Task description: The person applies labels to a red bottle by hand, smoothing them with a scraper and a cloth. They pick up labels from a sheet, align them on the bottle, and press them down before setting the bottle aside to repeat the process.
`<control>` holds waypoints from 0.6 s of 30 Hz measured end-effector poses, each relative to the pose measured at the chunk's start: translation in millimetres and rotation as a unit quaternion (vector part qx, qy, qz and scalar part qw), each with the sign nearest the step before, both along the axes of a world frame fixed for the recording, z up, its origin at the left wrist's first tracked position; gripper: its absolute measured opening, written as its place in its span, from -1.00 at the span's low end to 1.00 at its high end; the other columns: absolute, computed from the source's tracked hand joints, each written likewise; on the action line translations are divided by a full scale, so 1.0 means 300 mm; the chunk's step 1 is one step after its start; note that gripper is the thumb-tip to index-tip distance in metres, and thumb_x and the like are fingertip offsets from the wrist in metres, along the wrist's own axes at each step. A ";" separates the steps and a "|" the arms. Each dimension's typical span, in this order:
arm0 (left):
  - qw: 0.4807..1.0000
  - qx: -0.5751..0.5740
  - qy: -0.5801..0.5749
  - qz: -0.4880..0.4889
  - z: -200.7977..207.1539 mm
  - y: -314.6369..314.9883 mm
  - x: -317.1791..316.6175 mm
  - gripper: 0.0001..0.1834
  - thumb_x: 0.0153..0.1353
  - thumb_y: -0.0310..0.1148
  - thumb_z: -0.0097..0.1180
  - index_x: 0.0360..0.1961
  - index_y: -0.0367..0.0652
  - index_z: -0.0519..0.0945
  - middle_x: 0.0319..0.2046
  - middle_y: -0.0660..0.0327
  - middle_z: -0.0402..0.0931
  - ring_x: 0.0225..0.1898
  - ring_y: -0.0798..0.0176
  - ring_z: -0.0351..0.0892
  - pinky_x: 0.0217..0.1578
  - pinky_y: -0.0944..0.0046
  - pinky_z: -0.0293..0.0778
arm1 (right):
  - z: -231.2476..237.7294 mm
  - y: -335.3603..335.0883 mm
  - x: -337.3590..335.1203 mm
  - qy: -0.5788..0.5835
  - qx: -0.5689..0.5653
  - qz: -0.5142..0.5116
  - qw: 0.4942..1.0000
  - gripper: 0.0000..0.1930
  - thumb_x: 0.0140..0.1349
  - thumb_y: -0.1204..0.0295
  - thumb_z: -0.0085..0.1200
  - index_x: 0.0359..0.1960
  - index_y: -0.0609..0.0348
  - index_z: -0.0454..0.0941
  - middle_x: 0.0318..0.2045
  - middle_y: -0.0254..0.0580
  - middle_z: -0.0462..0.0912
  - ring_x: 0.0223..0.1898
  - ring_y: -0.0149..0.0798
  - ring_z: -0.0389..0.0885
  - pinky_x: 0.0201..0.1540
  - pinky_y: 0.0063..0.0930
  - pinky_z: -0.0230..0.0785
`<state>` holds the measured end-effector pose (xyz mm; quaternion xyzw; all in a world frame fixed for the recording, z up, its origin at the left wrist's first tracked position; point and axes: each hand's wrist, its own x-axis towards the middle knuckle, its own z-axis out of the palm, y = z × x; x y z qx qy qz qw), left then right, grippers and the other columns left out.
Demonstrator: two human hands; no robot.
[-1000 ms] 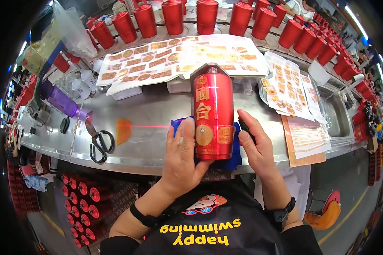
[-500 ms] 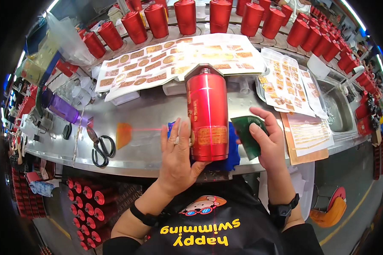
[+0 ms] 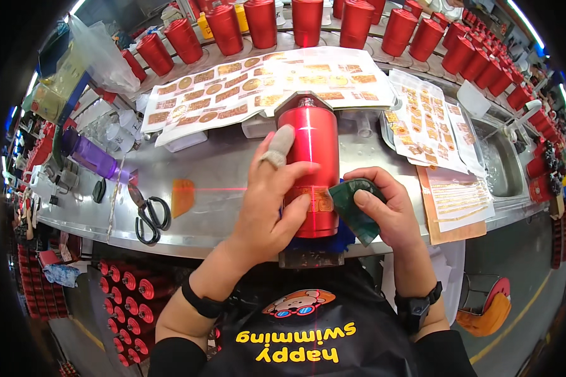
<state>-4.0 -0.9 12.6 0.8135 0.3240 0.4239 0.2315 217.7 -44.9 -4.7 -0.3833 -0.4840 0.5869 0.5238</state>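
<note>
A glossy red bottle (image 3: 322,141) lies in front of me, its threaded neck pointing away, over a blue cloth (image 3: 344,241). My left hand (image 3: 264,204) holds it along the left side, with index finger and thumb on its upper surface. One finger of that hand wears a pale finger cot (image 3: 281,143). Beside the thumb, a gold label (image 3: 321,200) sits low on the bottle. Pinched in my right hand (image 3: 395,210) is a dark green, flexible-looking scraper (image 3: 353,212), its left edge against the bottle next to the label.
Sheets of gold labels (image 3: 217,94) lie behind the bottle, with more label sheets (image 3: 424,119) at right beside a sink (image 3: 506,176). Black-handled scissors (image 3: 149,217), an amber scraper (image 3: 182,196) and a purple bottle (image 3: 91,157) are at left. Red bottles (image 3: 308,25) line the far conveyor.
My left hand has shifted up and onto the bottle's top. The scraper has moved left, from apart to touching the bottle. Red bottles on the far conveyor have shifted.
</note>
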 end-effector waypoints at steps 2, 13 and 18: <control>0.999 0.027 0.036 -0.031 0.029 0.029 0.011 -0.69 0.09 -0.50 0.05 -0.10 -0.17 0.56 0.23 -0.16 0.30 0.38 -0.28 0.03 0.38 -0.10 -0.13 | 0.008 -0.009 0.012 -0.058 0.013 -0.002 0.998 -0.69 0.33 0.45 0.06 0.07 0.28 0.45 -0.08 -0.18 0.63 -0.12 -0.44 0.61 -0.08 -0.57 0.48; 0.990 -0.066 -0.124 0.003 -0.041 0.013 -0.002 -0.69 0.12 -0.53 0.05 -0.07 -0.19 0.54 0.24 -0.17 0.31 0.33 -0.16 0.16 0.30 -0.02 0.07 | 0.068 0.016 -0.089 -0.433 0.238 -0.126 0.860 -0.74 0.06 0.40 0.30 -0.25 0.20 0.54 0.10 0.22 0.43 0.09 0.16 0.45 0.09 -0.13 0.34; 0.958 -0.213 -0.190 -0.030 -0.124 -0.037 -0.020 -0.18 0.19 -0.35 0.16 0.37 -0.39 0.03 0.38 -0.16 0.01 0.40 -0.03 0.06 0.36 0.11 0.01 | 0.093 0.024 -0.110 -0.363 0.200 -0.125 0.901 -0.92 0.14 0.53 0.18 -0.42 0.26 0.54 0.03 0.17 0.47 -0.12 -0.07 0.58 -0.22 -0.40 0.46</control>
